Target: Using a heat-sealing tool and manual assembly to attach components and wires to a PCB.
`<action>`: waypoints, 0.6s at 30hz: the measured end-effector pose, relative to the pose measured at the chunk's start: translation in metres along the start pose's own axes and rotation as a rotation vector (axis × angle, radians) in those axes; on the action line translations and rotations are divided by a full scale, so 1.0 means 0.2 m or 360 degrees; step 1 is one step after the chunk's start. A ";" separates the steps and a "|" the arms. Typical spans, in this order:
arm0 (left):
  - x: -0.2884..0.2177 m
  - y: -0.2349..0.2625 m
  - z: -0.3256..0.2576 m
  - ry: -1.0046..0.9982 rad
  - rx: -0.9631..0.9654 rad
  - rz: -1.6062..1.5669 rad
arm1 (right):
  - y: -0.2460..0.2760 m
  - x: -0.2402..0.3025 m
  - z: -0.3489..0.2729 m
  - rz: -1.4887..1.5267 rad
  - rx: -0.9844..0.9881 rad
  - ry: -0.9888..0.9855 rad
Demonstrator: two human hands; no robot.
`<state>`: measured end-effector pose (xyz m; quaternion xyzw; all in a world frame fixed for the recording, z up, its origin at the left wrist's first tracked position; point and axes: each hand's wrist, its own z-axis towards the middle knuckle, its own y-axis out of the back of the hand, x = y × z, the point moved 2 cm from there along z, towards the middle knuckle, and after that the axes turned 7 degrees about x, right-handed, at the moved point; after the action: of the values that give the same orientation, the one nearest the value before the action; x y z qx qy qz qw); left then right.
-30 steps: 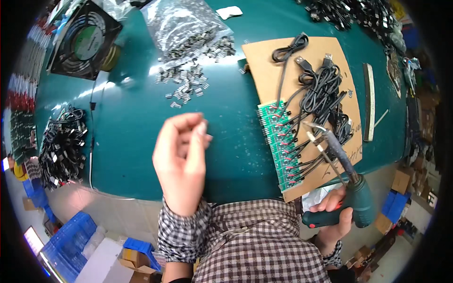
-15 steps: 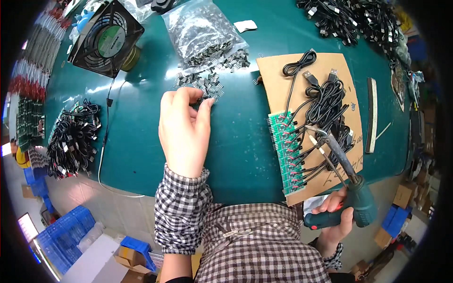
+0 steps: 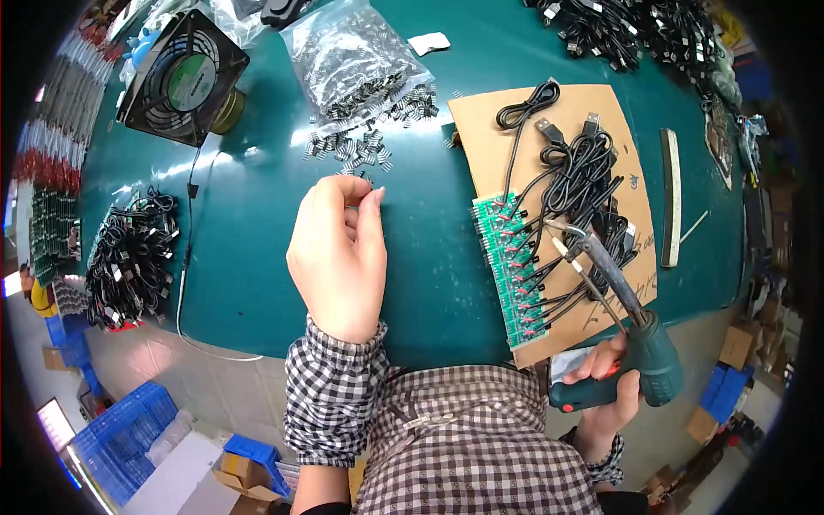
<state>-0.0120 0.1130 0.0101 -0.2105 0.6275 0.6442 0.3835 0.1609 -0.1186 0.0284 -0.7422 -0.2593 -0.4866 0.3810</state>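
My left hand (image 3: 341,257) is closed in a pinch just on the near side of a loose pile of small black pin connectors (image 3: 348,149). A tiny dark bit shows at its fingertips, too small to name. In my right hand (image 3: 614,399) is a dark green soldering gun (image 3: 657,365), gripped by its handle. The gun's metal tip reaches over a row of green circuit boards (image 3: 508,270) along the left edge of a cardboard sheet (image 3: 481,142). Black USB cables (image 3: 579,184) run from the boards and lie coiled on the cardboard.
Behind the pile lies a clear plastic bag (image 3: 348,64) of connectors. A black fan (image 3: 184,81) stands at the far left, with a cable bundle (image 3: 133,257) nearer me. More cables (image 3: 601,34) are heaped far right, beside a narrow strip (image 3: 670,197).
My left hand has drawn back toward me from the connector pile, and its thumb and finger have come closer together. The right hand still holds the soldering gun over the cables.
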 end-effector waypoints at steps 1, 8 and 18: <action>-0.01 0.00 -0.01 0.0084 -0.0024 -0.0136 | 0.00 0.00 0.00 -0.0003 -0.0005 -0.0001; 0.04 -0.01 -0.06 0.0043 0.0088 -0.0321 | -0.03 -0.01 0.00 0.0033 0.0034 0.0020; 0.04 -0.02 -0.12 0.0497 0.0318 -0.1092 | -0.06 -0.01 0.00 0.0021 0.0058 0.0038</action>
<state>-0.0178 0.0900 -0.0015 -0.4652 0.6312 0.3743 0.4951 0.1502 -0.1111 0.0299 -0.7310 -0.2587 -0.4881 0.4007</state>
